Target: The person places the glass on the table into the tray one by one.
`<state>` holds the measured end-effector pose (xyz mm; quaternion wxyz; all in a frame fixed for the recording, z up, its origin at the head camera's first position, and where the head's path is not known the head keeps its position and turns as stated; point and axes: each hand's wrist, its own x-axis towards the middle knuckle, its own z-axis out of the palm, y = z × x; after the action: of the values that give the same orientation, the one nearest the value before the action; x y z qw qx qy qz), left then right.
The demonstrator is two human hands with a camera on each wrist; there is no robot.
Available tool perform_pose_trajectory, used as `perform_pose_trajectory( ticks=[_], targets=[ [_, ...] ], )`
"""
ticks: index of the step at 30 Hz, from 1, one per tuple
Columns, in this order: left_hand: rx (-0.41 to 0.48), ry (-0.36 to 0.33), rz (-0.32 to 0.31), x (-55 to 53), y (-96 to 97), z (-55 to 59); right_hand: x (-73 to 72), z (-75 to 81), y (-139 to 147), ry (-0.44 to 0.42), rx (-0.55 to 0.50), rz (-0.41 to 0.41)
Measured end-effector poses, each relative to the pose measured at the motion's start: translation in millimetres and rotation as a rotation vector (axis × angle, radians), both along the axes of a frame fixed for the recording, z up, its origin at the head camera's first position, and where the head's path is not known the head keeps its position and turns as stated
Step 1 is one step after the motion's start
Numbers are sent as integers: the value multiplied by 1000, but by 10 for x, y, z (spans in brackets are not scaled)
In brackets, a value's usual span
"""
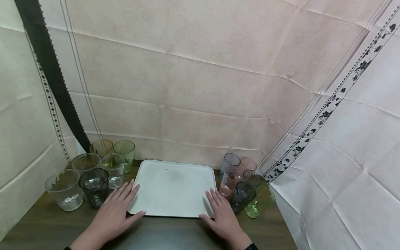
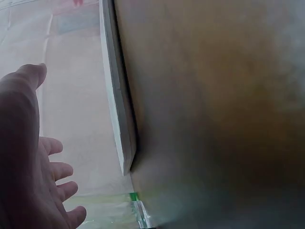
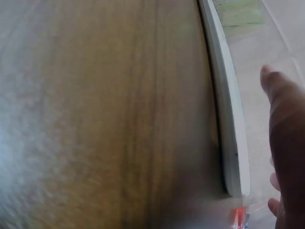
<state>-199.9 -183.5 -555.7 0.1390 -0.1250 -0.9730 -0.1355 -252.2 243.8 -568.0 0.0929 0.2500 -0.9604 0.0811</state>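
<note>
A white rectangular tray (image 1: 175,191) lies flat on the dark wooden table, its surface bare apart from small specks. At its left front corner is my left hand (image 1: 114,211), fingers extended and spread, thumb reaching over the front edge. My right hand (image 1: 222,216) mirrors it at the right front corner, fingertips overlapping the tray's edge in the head view. Neither hand holds anything. Both wrist views show the tray's raised side, as a pale rim (image 2: 113,95) on the left and a similar rim (image 3: 231,109) on the right, with the fingers above it.
Several tumblers stand left of the tray, among them a dark grey glass (image 1: 94,187), a green glass (image 1: 125,156) and a clear glass (image 1: 65,191). To the right cluster more, including a dark glass (image 1: 242,198) and a pink glass (image 1: 227,184). Patterned cloth (image 1: 187,86) hangs behind.
</note>
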Motion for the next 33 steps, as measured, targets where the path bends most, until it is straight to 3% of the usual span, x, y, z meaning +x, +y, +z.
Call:
perform_pose_trajectory(
  ticks=[6,10,16,21,25,28,33],
  targets=[
    [54,7,6,158,-61,-5,14,-70,10,7,-20,-4],
    [97,34,35,261,-106,54,-9,-122,21,-9,-30,-9],
    [201,88,97,403,-266,170,-73,-204,15,-78,-11,-36],
    [269,126,158,482,-469,155,-96,-243,21,-96,-12,-36],
    [325,117,247,561,-648,134,-96,-274,39,-67,-16,-10],
    [387,214,322,630,-791,117,-92,-281,43,-71,-12,-3],
    [546,495,434,673,-1009,120,-100,-270,41,-116,5,-17]
  ],
)
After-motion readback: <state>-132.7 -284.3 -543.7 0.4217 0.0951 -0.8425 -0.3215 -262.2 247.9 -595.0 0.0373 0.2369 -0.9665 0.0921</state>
